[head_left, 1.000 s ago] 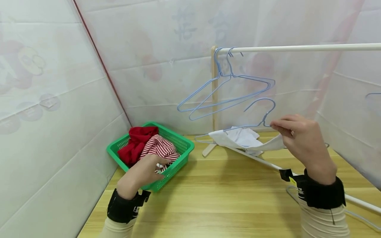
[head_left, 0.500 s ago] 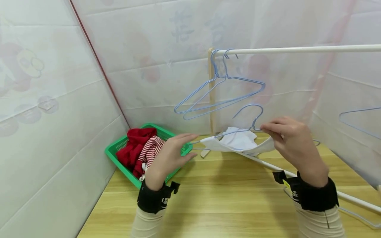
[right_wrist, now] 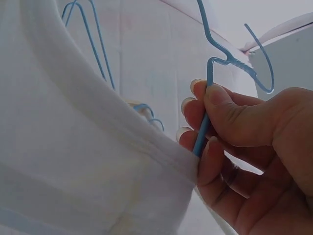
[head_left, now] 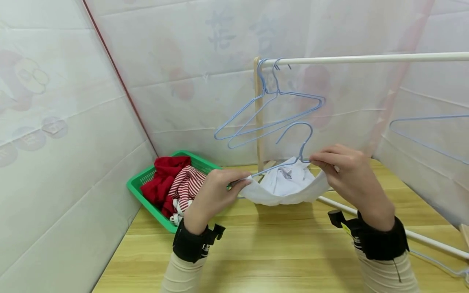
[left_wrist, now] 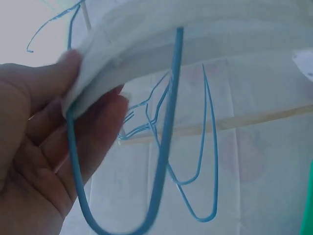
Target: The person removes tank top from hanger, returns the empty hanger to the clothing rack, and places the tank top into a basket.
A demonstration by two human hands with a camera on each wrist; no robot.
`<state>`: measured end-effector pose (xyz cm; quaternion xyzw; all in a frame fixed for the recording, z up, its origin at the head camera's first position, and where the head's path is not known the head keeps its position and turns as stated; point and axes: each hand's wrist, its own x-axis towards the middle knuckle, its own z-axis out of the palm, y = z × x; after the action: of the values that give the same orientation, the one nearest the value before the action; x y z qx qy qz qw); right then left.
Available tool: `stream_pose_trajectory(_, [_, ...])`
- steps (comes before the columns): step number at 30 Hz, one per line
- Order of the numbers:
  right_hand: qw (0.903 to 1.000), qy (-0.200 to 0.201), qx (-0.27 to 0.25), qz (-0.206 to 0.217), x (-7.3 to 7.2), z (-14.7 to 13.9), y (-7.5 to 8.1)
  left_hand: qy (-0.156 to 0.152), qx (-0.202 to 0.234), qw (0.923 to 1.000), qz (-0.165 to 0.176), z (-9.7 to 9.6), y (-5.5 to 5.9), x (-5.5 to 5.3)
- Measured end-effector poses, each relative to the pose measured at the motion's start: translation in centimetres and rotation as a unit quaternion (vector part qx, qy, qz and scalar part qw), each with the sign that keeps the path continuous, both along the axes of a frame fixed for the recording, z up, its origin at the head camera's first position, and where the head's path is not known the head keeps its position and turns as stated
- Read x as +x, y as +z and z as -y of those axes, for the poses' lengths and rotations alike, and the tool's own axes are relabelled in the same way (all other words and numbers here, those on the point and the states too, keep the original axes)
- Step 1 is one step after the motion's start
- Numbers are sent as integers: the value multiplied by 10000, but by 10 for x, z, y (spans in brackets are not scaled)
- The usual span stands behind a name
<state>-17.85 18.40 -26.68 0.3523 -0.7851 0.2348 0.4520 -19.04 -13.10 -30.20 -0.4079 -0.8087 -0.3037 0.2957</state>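
A white garment hangs on a blue wire hanger held above the table. My right hand pinches the hanger's wire just beside the hook. In the right wrist view, thumb and fingers close on that wire, with the garment's edge against the lower fingers. On the other side, my left hand pinches the garment's edge. The left wrist view shows the white cloth between thumb and fingers, and the hanger's rounded end sticking out of the cloth beside the palm.
A green basket at the left holds red cloth and red-striped cloth. Blue hangers hang from a white rail at the back. A white pole lies low at the right, near another hanger.
My left hand has moved right from over the basket and now pinches the garment's edge. My right hand, with the hanger, has shifted left; the garment hangs more spread between both hands.
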Motion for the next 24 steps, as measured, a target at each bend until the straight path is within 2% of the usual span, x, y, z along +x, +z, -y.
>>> stream_pose_trajectory(4, [9998,-81,201,50,-5,1,-2,110,-25,9997,-227,0,0,-1])
stream_pose_trajectory(7, [9991,-132,368,131,-9,3,-4,177,-56,9995,-252,0,-1,-3])
stream_pose_trajectory(14, [9958,95,736,541,-17,8,-9,321,-305,9990,-108,-4,-6,-6])
stream_pose_trajectory(24, [9888,-346,1000,1054,-25,10,-13,454,-581,9970,246,-11,-11,-9])
